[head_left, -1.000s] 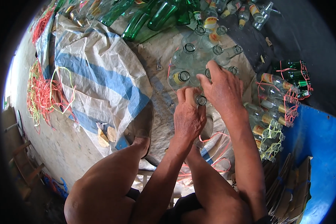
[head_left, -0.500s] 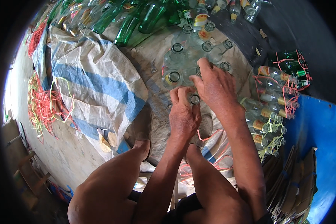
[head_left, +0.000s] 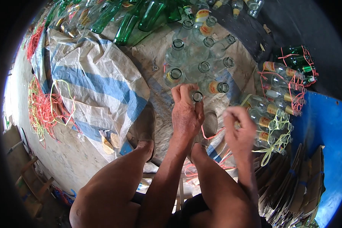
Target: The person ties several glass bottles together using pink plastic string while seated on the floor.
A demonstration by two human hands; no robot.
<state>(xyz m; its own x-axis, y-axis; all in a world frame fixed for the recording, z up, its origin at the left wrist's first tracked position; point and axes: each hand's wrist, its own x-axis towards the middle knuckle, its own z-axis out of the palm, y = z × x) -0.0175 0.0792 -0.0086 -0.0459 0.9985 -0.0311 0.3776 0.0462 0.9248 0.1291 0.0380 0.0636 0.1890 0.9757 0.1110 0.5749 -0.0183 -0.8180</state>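
Observation:
Between my shins, my left hand [head_left: 187, 108] is closed around a clear glass bottle [head_left: 197, 96], whose round mouth shows beside my thumb. Just beyond it stands a cluster of upright clear glass bottles [head_left: 204, 67] with open mouths. One labelled bottle [head_left: 218, 87] is close to the right of the held one. My right hand [head_left: 241, 127] is lifted away on the right, its fingers bent and smeared by motion. Whether it holds anything I cannot make out. Nearest to it is a bundle of clear bottles [head_left: 264, 121] tied with yellow-green plastic strips.
On the left lie a striped woven sack [head_left: 98, 76] and a tangle of red and yellow strips [head_left: 45, 102]. Green bottles [head_left: 127, 24] are heaped at the far side. Red-tied bottles [head_left: 279, 89] and folded cardboard [head_left: 296, 182] are on the right. Red strips [head_left: 207, 171] lie by my foot.
My right hand has left the bottle cluster and moved right and back toward me, uncovering the labelled bottle. My left hand stays on its bottle, almost unmoved.

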